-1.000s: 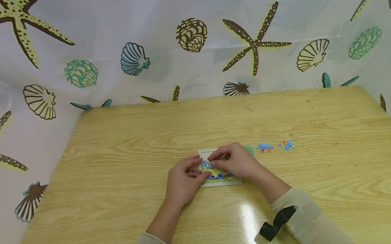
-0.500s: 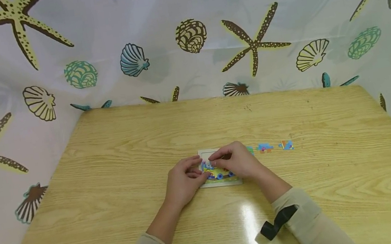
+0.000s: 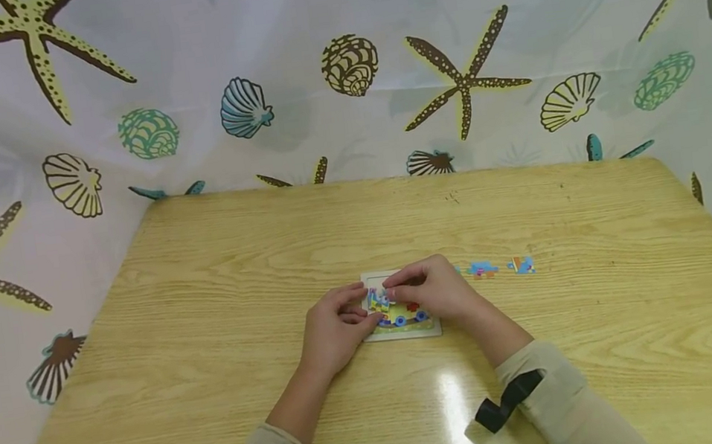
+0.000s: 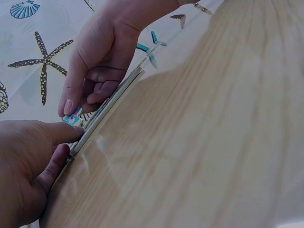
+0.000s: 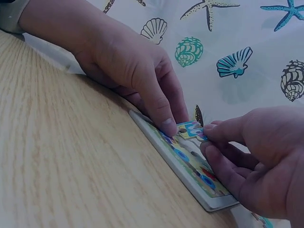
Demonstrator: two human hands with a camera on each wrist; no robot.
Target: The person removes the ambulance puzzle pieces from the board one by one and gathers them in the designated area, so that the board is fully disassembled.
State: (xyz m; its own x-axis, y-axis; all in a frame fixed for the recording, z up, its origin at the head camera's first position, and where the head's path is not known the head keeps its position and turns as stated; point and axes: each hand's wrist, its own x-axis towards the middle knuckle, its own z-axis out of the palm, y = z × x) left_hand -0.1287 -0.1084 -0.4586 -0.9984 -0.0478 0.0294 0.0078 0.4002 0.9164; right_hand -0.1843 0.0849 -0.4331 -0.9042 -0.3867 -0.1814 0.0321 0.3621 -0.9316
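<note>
A small jigsaw puzzle board (image 3: 404,334) with a pale frame lies flat on the table, showing a yellow and blue vehicle picture. My left hand (image 3: 335,330) holds the board's left side, its thumb over the frame and its fingers beside the edge. Between thumb and index finger, my right hand (image 3: 438,292) pinches a colourful puzzle piece (image 5: 191,130). In the right wrist view that piece sits slightly raised and tilted over the board's upper left, close to the left thumb. The right hand hides the board's upper right part.
Right of the board, a blue puzzle piece (image 3: 483,270) and an orange and blue piece (image 3: 522,264) lie loose in a row. Another is mostly hidden behind the right hand. A shell-print curtain (image 3: 289,21) hangs round the wooden table (image 3: 231,246).
My right hand has shifted slightly right and up with the puzzle piece, uncovering more of the picture, including a red mark. It now covers more of the nearest loose piece. The left hand stays put.
</note>
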